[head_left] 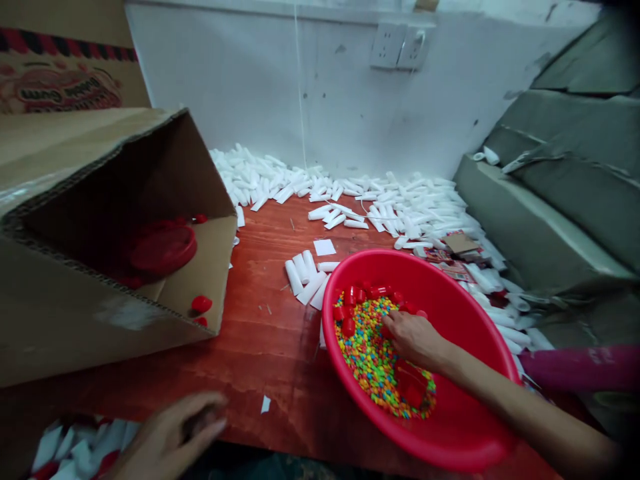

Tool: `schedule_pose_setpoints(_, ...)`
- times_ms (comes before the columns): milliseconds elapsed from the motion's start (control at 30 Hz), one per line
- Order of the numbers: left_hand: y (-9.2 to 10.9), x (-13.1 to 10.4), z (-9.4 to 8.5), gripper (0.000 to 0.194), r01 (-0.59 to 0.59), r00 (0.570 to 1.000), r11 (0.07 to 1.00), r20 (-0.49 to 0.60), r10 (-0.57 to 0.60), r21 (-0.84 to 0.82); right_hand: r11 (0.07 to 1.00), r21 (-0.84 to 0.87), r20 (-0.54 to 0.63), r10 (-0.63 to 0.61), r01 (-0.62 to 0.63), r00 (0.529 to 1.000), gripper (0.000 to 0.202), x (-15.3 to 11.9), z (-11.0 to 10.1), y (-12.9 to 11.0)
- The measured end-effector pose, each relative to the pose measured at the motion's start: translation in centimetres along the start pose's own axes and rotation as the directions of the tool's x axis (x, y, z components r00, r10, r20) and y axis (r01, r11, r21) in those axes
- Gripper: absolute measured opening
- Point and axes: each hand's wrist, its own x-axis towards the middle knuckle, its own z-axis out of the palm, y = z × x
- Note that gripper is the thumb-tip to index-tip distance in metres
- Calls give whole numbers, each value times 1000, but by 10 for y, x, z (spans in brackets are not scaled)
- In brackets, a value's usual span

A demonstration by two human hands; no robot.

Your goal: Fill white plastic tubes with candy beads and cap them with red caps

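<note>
Head — right hand [414, 337] inside basin [457, 303]

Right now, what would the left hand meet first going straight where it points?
Probably the red basin, at its left rim; the left hand would likely pass over or beside the white scrap, though depth is unclear.

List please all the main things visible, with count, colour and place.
Table: one, reddish-brown, centre.
Basin: one, red, right of centre.
Candy-like pieces: many, multicoloured, in basin.
Caps: several, red, in basin.
Tubes: many, white, along wall, beside basin.
Square paper: one, white, table centre.
Open carton: one, brown, left.
Round thing: one, red, inside open carton.
Printed carton: one, brown, upper left.
Sockets: two, white, on wall.
Packages: several, grey-green, right.
Mixed pieces: many, white-red, lower left.
Left hand: one, blurred, near table edge.
Right hand: one, in basin.
</note>
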Motion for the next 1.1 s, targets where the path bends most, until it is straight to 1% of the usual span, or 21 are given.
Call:
schedule_pose_setpoints(33,10,12,4,32,-12,999,1000,37,12,-20,999,-2,-8,-41,41,999,25,1,-1,-7)
schedule_pose_setpoints(67,22,31,9,33,-23,999,1000,44,24,-16,997,15,-14,-81,81,997,26,3,-2,-13)
schedule_pose_setpoints(133,44,83,18,33,-24,998,998,-54,26,50,986,88,-25,-143,145,989,23,5,-6,-22)
schedule_pose_setpoints(167,54,110,23,34,0,996,996,-92,8,88,978,135,-39,-154,158,987,20,5,-8,-23)
schedule_pose_setpoints(233,69,159,33,40,28,989,993,-146,-11,116,964,226,-72,-127,140,989,18,5,-12,-21)
schedule_pose_setpoints(300,78,192,42,44,54,986,991,-163,-33,123,963,258,-84,-63,82,994,17,5,-15,-14)
schedule_pose_setpoints(367,80,207,50,44,60,987,989,-156,-39,132,981,190,-72,-26,39,997,17,6,-16,-7)
schedule_pose_setpoints(433,79,210,55,39,44,988,988,-151,-21,150,997,55,-67,-41,45,997,20,9,-16,-4)
schedule_pose_setpoints(500,76,207,58,31,30,988,984,-156,-2,175,995,-47,-48,-85,83,995,26,13,-14,-8)
schedule_pose_setpoints(567,74,202,59,24,9,987,982,-160,22,189,987,-55,-5,-153,152,988,29,16,-14,-15)
schedule_pose_setpoints(667,72,191,54,23,-46,986,983,-150,73,177,968,86,61,-241,235,969,24,18,-17,-24)
schedule_pose_setpoints(700,72,185,51,25,-63,986,983,-145,88,173,959,158,63,-246,234,967,22,16,-19,-25)
schedule_pose_setpoints(767,77,169,42,29,-107,981,987,-148,124,120,921,344,32,-205,181,978,22,12,-21,-22)
schedule_pose_setpoints(800,82,159,36,32,-141,976,988,-158,149,64,878,457,11,-164,141,986,24,10,-22,-19)
schedule_pose_setpoints(833,89,149,31,34,-187,969,982,-165,183,-5,808,581,-1,-115,94,993,25,6,-22,-15)
schedule_pose_setpoints(867,97,138,26,35,-242,960,967,-165,227,-79,709,704,4,-67,45,998,27,3,-22,-11)
schedule_pose_setpoints(933,117,116,19,36,-356,932,914,-137,334,-196,451,891,54,10,-53,998,32,-3,-21,-6)
schedule_pose_setpoints(1000,138,100,19,36,-453,891,859,-90,445,-240,206,973,93,52,-101,994,38,-10,-22,-5)
schedule_pose_setpoints(1033,148,94,21,36,-491,869,836,-75,489,-246,121,988,88,72,-96,994,41,-13,-24,-5)
schedule_pose_setpoints(1067,156,90,25,36,-521,851,818,-65,522,-245,65,995,68,96,-74,993,43,-16,-26,-6)
schedule_pose_setpoints(1100,163,88,29,35,-543,836,807,-55,546,-233,34,999,36,122,-41,992,44,-20,-28,-8)
